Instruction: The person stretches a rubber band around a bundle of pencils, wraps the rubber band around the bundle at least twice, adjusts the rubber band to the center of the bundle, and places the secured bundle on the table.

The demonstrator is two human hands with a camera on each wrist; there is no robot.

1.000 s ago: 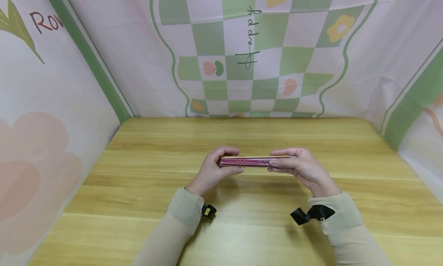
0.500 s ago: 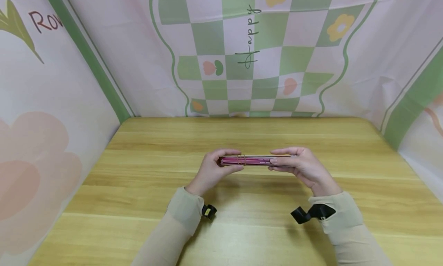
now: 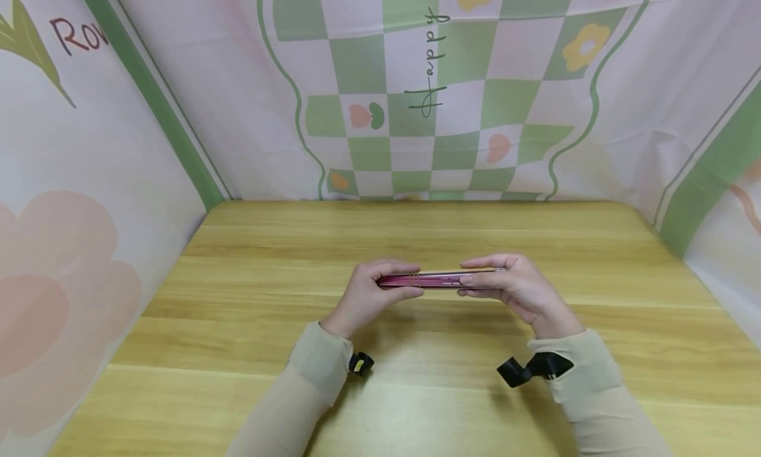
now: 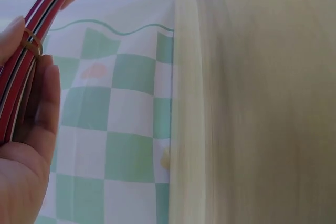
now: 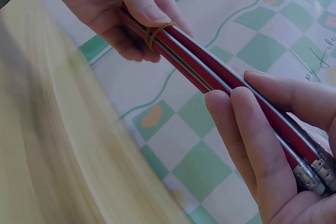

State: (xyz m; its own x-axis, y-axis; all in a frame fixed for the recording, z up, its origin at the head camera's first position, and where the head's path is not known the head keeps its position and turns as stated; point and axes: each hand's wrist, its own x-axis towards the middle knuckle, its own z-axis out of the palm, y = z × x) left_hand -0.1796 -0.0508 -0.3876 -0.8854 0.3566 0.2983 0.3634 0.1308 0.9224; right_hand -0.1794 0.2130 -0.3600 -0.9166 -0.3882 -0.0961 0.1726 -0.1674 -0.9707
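A bundle of red pencils with dark and pale stripes is held level above the table by both hands. My left hand grips its left end, thumb on the near side and fingers on the far side. A brown rubber band circles the bundle beside the left fingertips. Around the other end curls my right hand; in the right wrist view, metal ferrules show near that palm. The left wrist view shows the band between thumb and fingers.
The wooden table lies beneath both hands. Behind it hangs a green-and-white checked cloth with flowers. Each wrist bears a black device, one on the left and one on the right.
My left hand has shifted slightly right along the bundle, its fingertips now closer to the rubber band. The right hand has barely moved and keeps its hold.
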